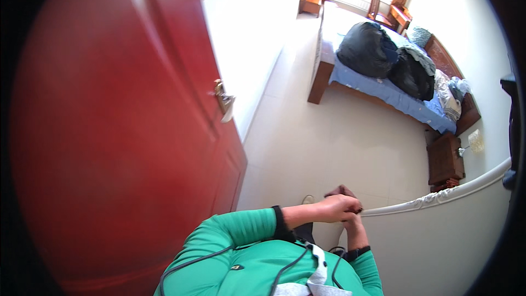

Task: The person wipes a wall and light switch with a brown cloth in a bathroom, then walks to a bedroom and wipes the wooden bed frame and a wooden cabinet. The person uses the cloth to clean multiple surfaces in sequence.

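Note:
My left hand (pixel 342 208) comes in from the left, its fingers curled over the top of my right hand at about waist height. My right hand (pixel 352 218) lies against it and is partly hidden, its wrist rising from the lower right. A dark reddish-brown shape (pixel 341 191), perhaps cloth, shows just beyond the fingers; whether it is held, and by which hand, cannot be told. Both forearms are bare beyond the black cuffs of a green top (pixel 263 261). Dark cords and a light grey strap hang over its front.
A red door (pixel 123 131) with a metal handle (pixel 224 98) stands at the left. Farther off is a wooden bed with a blue sheet (pixel 370 86), bearing black plastic bags (pixel 365 51). A wooden nightstand (pixel 446 158) and a white panel with carved trim (pixel 439 197) are at the right.

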`<action>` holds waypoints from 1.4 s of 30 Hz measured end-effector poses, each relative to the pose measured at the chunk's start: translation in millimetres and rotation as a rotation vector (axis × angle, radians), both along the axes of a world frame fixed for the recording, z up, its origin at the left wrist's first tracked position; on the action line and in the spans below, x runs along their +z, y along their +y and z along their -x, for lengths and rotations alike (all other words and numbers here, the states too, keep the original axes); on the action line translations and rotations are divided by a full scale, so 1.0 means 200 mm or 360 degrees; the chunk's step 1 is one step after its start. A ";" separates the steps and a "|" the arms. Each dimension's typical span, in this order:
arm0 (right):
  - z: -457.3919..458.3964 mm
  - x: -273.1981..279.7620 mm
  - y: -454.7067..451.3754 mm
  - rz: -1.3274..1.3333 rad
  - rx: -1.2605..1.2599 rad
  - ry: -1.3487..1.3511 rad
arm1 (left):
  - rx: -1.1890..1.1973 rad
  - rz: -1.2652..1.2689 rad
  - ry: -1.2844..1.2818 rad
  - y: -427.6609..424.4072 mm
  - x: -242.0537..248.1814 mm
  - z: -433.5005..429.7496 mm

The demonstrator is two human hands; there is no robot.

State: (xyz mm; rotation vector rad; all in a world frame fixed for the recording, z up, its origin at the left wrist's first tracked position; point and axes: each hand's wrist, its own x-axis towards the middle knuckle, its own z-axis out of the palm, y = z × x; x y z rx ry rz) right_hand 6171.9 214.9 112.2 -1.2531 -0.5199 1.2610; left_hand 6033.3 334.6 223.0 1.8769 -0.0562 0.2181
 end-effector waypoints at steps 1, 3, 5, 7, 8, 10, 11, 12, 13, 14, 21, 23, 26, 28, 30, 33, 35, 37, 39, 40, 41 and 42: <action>-0.07 -0.02 0.12 0.0014 -0.0023 0.0033 | 0.0149 0.0016 0.0000 0.07 -0.03 -0.04; -0.22 -0.04 0.33 -0.0360 -0.0135 -0.0197 | 0.0327 0.0170 0.0129 0.25 -0.06 -0.14; -0.38 -0.02 0.51 0.0004 -0.0329 0.0084 | 0.0416 0.0371 0.0112 0.45 -0.07 -0.24; -0.55 0.04 0.68 0.0109 -0.0318 0.0274 | 0.0649 0.0625 0.0249 0.64 -0.06 -0.32; -0.63 0.07 0.77 0.0062 -0.0210 0.0359 | 0.0762 0.0625 0.0255 0.72 -0.03 -0.35; -0.79 0.14 0.95 0.0056 -0.0090 0.0603 | 0.0936 0.0437 0.0283 0.90 0.02 -0.43; -0.86 0.16 1.05 0.0040 -0.0048 0.0739 | 0.0973 0.0494 0.0170 1.00 0.05 -0.47; -0.93 0.19 1.15 0.0042 -0.0003 0.0817 | 0.1029 0.0554 0.0170 1.06 0.07 -0.48; -0.98 0.20 1.25 0.0014 0.0056 0.0924 | 0.1096 0.0633 0.0202 1.11 0.08 -0.50; -1.03 0.21 1.36 0.0048 0.0119 0.0851 | 0.1112 0.0649 0.0166 1.17 0.09 -0.54; -1.22 0.29 2.09 0.0220 0.0250 -0.0296 | 0.1661 0.0765 -0.0027 1.67 -0.08 -0.68; -1.26 0.33 2.28 0.0039 0.0152 -0.0280 | 0.1639 0.0680 0.0060 1.85 -0.17 -0.66; -1.31 0.40 2.53 -0.0278 0.0097 -0.0214 | 0.1327 0.0307 0.0412 2.11 -0.32 -0.71; -1.35 0.44 2.68 -0.0292 0.0108 -0.0376 | 0.1222 0.0684 0.0611 2.21 -0.40 -0.82; -1.40 0.50 2.83 0.0063 0.0101 -0.0307 | 0.1039 0.0816 0.0484 2.33 -0.42 -0.91; -1.46 0.60 3.02 -0.0318 0.0098 -0.0416 | 0.0899 0.0832 0.0519 2.57 -0.37 -1.00; -1.47 0.66 3.11 -0.0072 0.0198 -0.0308 | 0.0771 0.1141 0.0563 2.72 -0.33 -1.06; -1.47 0.71 3.19 -0.0175 0.0348 -0.0033 | 0.0814 0.1087 0.0581 2.82 -0.30 -1.13; -1.46 0.72 3.29 -0.0188 0.0399 0.0012 | 0.0863 0.0962 0.0526 2.91 -0.30 -1.21; -1.46 0.72 3.35 -0.0137 0.0407 -0.0054 | 0.0835 0.0924 0.0612 2.95 -0.30 -1.23; -1.46 0.71 3.42 -0.0086 0.0413 -0.0122 | 0.0793 0.0907 0.0684 3.00 -0.31 -1.25; -1.47 0.68 3.49 -0.0067 0.0421 -0.0146 | 0.0743 0.0934 0.0734 3.05 -0.31 -1.27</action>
